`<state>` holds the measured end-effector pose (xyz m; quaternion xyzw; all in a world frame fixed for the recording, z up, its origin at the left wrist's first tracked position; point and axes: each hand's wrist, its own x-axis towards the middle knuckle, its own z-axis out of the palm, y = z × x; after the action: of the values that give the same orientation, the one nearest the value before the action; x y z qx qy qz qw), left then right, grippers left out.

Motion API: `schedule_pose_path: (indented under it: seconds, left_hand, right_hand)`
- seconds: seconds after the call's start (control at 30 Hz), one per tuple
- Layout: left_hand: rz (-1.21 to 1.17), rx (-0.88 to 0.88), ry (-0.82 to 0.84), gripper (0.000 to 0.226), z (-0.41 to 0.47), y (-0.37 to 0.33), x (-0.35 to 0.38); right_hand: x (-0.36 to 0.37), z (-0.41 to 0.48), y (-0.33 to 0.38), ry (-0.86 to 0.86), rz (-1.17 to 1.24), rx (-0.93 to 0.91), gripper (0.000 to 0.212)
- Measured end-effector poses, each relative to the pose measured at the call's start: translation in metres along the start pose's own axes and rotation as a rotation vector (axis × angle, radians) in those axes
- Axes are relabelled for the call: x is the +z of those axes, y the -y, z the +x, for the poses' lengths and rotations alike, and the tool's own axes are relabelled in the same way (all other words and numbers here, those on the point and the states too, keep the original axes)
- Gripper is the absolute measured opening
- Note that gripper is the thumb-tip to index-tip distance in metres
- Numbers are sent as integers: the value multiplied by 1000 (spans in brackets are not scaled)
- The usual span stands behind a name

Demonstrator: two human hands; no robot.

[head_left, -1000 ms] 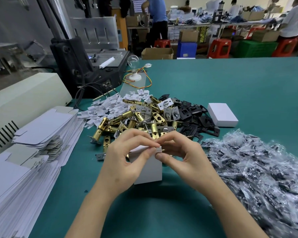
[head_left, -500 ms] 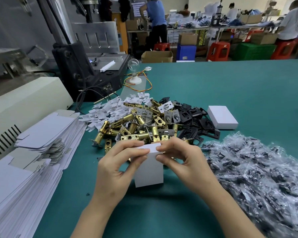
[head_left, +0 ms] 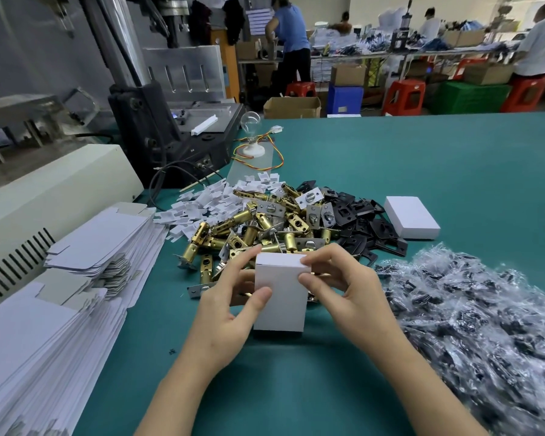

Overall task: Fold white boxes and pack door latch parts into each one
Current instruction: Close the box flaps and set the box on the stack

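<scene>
Both hands, left hand [head_left: 230,313] and right hand [head_left: 343,287], grip upright white box [head_left: 280,297], closing top flap; next, likely set beside finished box [head_left: 411,217].

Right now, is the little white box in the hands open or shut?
Shut, it seems. The white box is held upright, top flap folded down flat; left hand and right hand grip it.
</scene>
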<state>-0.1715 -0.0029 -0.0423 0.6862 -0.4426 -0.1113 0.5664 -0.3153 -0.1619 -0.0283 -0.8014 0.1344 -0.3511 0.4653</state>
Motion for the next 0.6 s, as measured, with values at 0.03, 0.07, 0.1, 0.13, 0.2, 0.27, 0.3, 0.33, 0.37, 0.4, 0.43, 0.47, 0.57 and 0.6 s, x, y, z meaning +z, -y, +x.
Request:
schedule_pose_path:
  seconds: [0.03,0.07,0.1,0.13,0.2,0.27,0.3,0.33,0.37,0.4,0.43,0.47,0.57,0.6]
  left_hand:
    - [0,-21,14,54,0,1,0]
    - [-5,-39,8,54,1,2,0]
    - [-15,-53,-7,53,2,2,-1]
    - [-30,-64,-26,52,3,2,-1]
    - [-79,-92,-66,49,4,4,0]
    - [-187,-140,-119,46,4,4,1]
    - [-254,-166,-155,43,5,4,3]
    - [-318,-193,-195,41,5,3,3]
    - [-376,-217,-236,41,5,2,4]
    - [-426,-238,-268,40,6,1,4]
    - [-463,-253,-290,40,6,0,5]
    - [-485,-261,-300,40,6,-1,6]
    - [-520,-278,-305,42,6,-1,10]
    - [-521,-270,-300,44,5,-1,11]
  right_hand:
    - [1,0,-1,-3,-6,13,25]
    - [2,-1,-3,3,-19,25,27]
    - [4,-1,-4,13,-36,33,30]
    - [6,-2,-4,23,-57,35,35]
    - [10,-3,-5,29,-117,30,48]
    - [14,-5,-2,23,-192,4,62]
    - [16,-7,1,22,-234,-23,68]
    - [19,-9,5,19,-294,-56,72]
    - [23,-10,9,14,-372,-86,77]
    - [27,-12,14,9,-455,-106,82]
    - [31,-14,18,8,-528,-110,88]
    - [35,-15,22,13,-585,-95,93]
    - [43,-15,30,28,-684,-49,91]
    - [44,-15,31,27,-694,-53,85]
